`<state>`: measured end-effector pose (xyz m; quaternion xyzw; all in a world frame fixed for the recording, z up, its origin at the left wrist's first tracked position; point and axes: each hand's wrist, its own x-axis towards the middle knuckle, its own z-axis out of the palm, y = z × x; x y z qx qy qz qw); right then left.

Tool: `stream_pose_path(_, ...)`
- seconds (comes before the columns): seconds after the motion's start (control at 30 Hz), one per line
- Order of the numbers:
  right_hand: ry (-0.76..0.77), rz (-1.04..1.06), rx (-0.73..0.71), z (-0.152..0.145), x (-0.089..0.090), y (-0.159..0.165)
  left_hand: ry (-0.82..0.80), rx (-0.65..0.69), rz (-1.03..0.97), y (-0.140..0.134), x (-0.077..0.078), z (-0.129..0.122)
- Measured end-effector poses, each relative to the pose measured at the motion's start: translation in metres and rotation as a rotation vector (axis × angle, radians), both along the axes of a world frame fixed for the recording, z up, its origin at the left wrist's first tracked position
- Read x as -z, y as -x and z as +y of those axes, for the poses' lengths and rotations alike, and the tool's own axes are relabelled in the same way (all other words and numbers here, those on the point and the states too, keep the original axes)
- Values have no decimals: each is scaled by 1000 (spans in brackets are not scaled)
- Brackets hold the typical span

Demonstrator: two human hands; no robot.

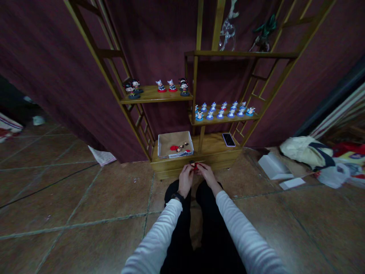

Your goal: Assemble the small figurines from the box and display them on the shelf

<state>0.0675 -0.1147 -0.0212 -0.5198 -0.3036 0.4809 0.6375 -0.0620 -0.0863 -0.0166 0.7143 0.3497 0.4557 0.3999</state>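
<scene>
Between my two hands, in front of the low wooden drawer front, is a small black-haired figurine (192, 163) with red on it. My left hand (186, 178) closes around its left side, a dark watch on the wrist. From the other side my right hand (205, 173) pinches a red part at the figurine's base. Fingers cover much of it, so I cannot tell whether the red part is joined to it. Just beyond my left hand stands an open cardboard box (162, 144), with several small figure parts (180, 148) and red discs (174, 148) inside.
Figurines stand on the upper left shelf (156, 98), and several blue-white ones fill the lower right shelf (225, 120). A phone (228, 139) lies on the bottom board. Right on the floor are a white box (275, 167) and bags (306, 152); a cable (51, 185) runs left.
</scene>
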Motion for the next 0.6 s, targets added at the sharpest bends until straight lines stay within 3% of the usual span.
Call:
stream_pose_path(0.17, 10, 128, 51, 0, 2, -4, -73, -17, 73, -1, 6, 0)
stream_pose_path(0.3, 20, 195, 82, -1, 3, -6, 182, -38, -121, -2, 13, 7)
stream_pose_path(0.43, 38, 166, 22, -1, 1, -6, 513, 78, -297, -1, 12, 15)
stream_pose_path(0.6, 72, 144, -22, 0, -1, -4, 624, 221, -346, 1, 9, 20)
